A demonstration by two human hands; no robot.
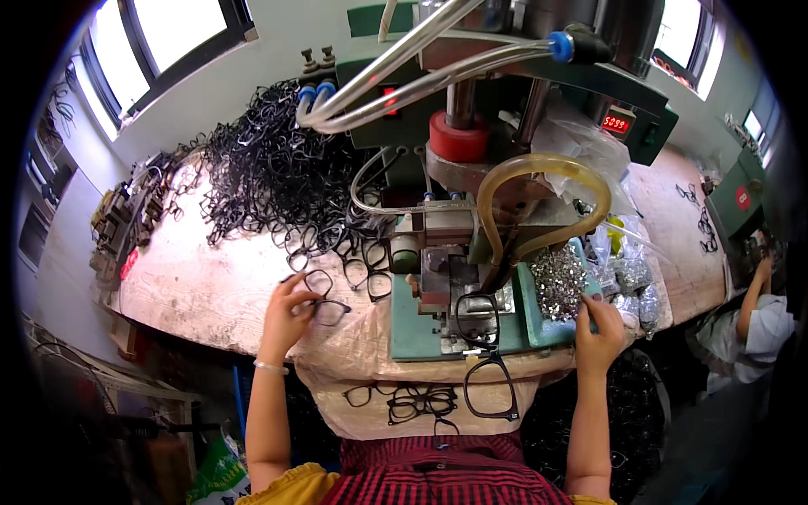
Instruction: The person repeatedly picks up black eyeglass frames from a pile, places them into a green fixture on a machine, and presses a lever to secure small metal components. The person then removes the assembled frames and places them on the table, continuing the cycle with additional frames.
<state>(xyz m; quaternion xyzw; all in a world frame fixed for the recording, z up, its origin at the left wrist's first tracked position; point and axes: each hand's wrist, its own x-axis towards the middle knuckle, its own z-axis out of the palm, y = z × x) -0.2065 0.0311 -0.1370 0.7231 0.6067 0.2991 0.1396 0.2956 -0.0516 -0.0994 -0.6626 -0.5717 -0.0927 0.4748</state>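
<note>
My left hand point(288, 316) pinches a dark eyeglass frame point(333, 313) just above the tabletop, left of the press. On the right, my right hand point(600, 330) is closed, its fingertips together at the edge of a green tray point(544, 335). Many small shiny metal pieces point(557, 284) fill that tray. Whether a piece is between those fingers cannot be made out. Between my hands, another black eyeglass frame point(491, 360) sits at the press fixture point(459, 337), one rim over the metal block and the other hanging toward me. Neither hand touches it.
A large heap of black eyeglass frames point(278, 160) covers the back left of the table. The press point(459, 139) with looping hoses point(606, 198) stands in the middle. Several frames point(421, 402) lie on the cloth at my lap. Bagged pieces point(633, 275) sit right; another person point(749, 324) is farther right.
</note>
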